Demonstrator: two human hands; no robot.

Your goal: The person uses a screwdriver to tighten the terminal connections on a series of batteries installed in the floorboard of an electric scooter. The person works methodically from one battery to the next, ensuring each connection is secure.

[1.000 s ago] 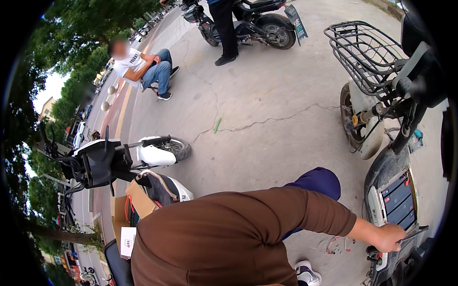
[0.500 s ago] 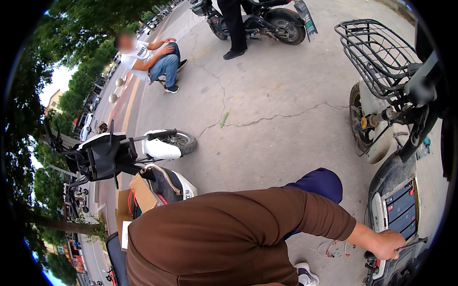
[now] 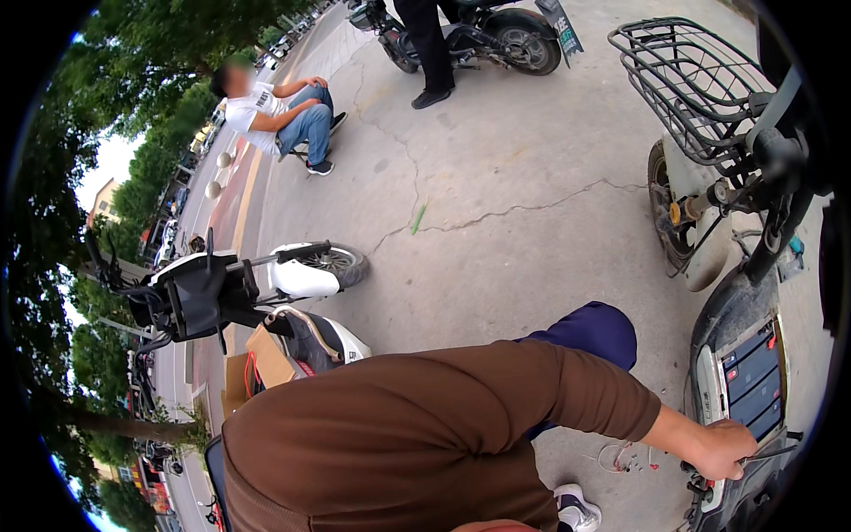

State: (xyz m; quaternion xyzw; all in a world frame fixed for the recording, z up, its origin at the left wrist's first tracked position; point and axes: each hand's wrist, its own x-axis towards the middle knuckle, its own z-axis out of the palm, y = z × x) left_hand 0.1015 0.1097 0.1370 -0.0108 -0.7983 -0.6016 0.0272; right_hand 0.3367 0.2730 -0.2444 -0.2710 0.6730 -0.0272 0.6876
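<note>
My left hand (image 3: 725,449) reaches across to the far right in a brown sleeve, its fingers closed round a thin dark rod (image 3: 769,455) at the edge of an electric scooter. The kind of rod is too small to make out. Just beyond the hand, the scooter's open floor bay (image 3: 697,365) holds several blue-grey batteries (image 3: 753,386) side by side, with red marks at their ends. At the lower edge shows a strip of skin, perhaps my right hand (image 3: 493,526); its fingers are out of sight.
Loose wires (image 3: 620,458) lie on the concrete near my shoe (image 3: 578,510). The scooter's wire basket (image 3: 696,93) stands at upper right. A white-and-black motorbike (image 3: 208,293) with a cardboard box (image 3: 270,356) is at left. A person (image 3: 284,120) sits beyond; another stands by a dark motorbike (image 3: 479,40).
The view has shifted slightly, so the scooter sits a little farther right. My left hand keeps its hold on the rod. A strip of skin has come in at the lower edge.
</note>
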